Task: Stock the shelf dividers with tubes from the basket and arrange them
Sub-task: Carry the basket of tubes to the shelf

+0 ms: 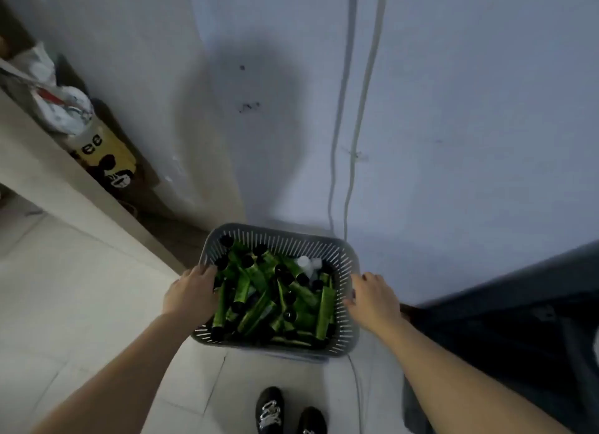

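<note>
A grey slotted plastic basket (291, 239) is held in front of me above the tiled floor, close to a pale wall. It is filled with several green tubes with black caps (259, 291), lying jumbled, plus a few white-capped items (308, 263) at its far right corner. My left hand (191, 292) grips the basket's left rim, fingers curled over the edge. On the opposite rim my right hand (372, 299) holds the basket's side. No shelf dividers are visible.
A pale ledge (48, 180) runs along the left, with a yellow printed bag (107, 154) and white crumpled bags (64, 109) behind it. Two cables (350, 142) hang down the wall. A dark cabinet or furniture (518, 304) stands at right. My black shoes (285, 411) are below.
</note>
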Available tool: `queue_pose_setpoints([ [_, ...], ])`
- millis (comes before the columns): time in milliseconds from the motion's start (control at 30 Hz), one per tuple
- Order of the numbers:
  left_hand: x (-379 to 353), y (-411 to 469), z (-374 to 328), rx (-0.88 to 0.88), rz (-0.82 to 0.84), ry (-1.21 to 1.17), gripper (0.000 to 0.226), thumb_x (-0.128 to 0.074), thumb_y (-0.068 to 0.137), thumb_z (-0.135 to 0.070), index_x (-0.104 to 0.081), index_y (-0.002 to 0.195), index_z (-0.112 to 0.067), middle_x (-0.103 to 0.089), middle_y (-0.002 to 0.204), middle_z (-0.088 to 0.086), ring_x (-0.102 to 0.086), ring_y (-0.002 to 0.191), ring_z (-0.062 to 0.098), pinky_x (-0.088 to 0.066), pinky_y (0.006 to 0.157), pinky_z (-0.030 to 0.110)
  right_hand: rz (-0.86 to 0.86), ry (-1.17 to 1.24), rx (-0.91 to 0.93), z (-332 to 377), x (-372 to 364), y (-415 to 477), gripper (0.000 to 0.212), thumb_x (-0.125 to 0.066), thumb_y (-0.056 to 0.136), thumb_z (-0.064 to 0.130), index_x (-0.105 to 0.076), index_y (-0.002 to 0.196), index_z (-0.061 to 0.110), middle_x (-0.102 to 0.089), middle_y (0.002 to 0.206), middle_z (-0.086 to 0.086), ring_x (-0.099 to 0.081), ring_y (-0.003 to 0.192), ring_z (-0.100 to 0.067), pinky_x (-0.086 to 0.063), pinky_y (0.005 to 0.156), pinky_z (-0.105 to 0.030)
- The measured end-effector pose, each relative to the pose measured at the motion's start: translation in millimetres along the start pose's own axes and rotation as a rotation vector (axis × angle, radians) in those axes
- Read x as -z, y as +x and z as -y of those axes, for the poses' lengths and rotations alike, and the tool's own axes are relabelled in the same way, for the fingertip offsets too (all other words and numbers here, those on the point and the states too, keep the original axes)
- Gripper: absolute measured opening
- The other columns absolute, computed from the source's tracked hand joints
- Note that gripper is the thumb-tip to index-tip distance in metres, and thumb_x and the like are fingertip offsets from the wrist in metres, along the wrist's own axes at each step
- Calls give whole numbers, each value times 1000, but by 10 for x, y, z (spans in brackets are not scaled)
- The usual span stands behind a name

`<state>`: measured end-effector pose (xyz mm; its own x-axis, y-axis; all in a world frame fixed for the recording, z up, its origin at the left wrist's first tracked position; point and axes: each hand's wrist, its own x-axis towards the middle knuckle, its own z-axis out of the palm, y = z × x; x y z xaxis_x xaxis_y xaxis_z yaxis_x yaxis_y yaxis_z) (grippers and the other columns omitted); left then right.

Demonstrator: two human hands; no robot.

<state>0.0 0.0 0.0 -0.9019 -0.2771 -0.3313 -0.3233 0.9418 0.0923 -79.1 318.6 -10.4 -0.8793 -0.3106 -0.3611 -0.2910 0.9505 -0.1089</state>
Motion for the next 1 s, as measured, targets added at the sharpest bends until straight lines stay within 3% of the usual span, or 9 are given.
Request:
queue_pose_setpoints([
  [133,-234,198,50,63,-13,-60,69,-55,88,-28,-23,146,-10,-38,145,6,-38,131,26,-44,99,40,-55,191,-151,12,-282,164,56,-62,86,36,-35,130,16,-53,116,-7,-53,104,-23,-47,79,-33],
  [300,-436,381,134,118,-79,-180,76,-59,85,-13,-17,148,-5,-21,150,13,-33,132,35,-45,99,48,-31,442,-348,49,-591,379,76,-64,86,34,-19,143,12,-47,130,-13,-53,113,-30,-51,88,-46],
  [433,-565,453,216,145,-81,-223,74,-52,90,-11,-7,149,-13,-36,140,17,-48,120,37,-51,88,50,-74,547,-442,94,-754,468,70,-60,89,28,-20,144,14,-45,133,-14,-50,118,-32,-49,93,-48],
  [567,-619,491,233,160,-98,-299,69,-44,95,-8,-5,151,-17,-42,136,20,-57,100,41,-49,74,48,-151,627,-513,87,-847,555,47,-51,94,25,-30,135,16,-55,122,-12,-56,105,-32,-46,77,-37],
  [733,-629,541,249,124,-121,-418,68,-42,96,-7,-5,152,-19,-48,132,22,-58,95,38,-48,73,48,-178,765,-553,135,-905,584,40,-36,100,30,-27,138,22,-57,125,-11,-57,109,-33,-48,87,-46],
  [900,-634,542,298,144,-147,-478,64,-41,98,-9,-9,152,-23,-54,121,21,-56,96,36,-47,77,48,-229,733,-518,221,-779,532,37,-30,103,24,-33,139,16,-51,94,-2,-53,85,-26,-35,66,-32],
  [1000,-654,498,402,152,-165,-503,62,-43,98,-12,-13,151,-24,-58,107,18,-55,86,31,-46,71,44,-269,680,-480,271,-636,513,36,-29,103,25,-38,136,14,-54,92,-6,-56,86,-31,-32,64,-32],
])
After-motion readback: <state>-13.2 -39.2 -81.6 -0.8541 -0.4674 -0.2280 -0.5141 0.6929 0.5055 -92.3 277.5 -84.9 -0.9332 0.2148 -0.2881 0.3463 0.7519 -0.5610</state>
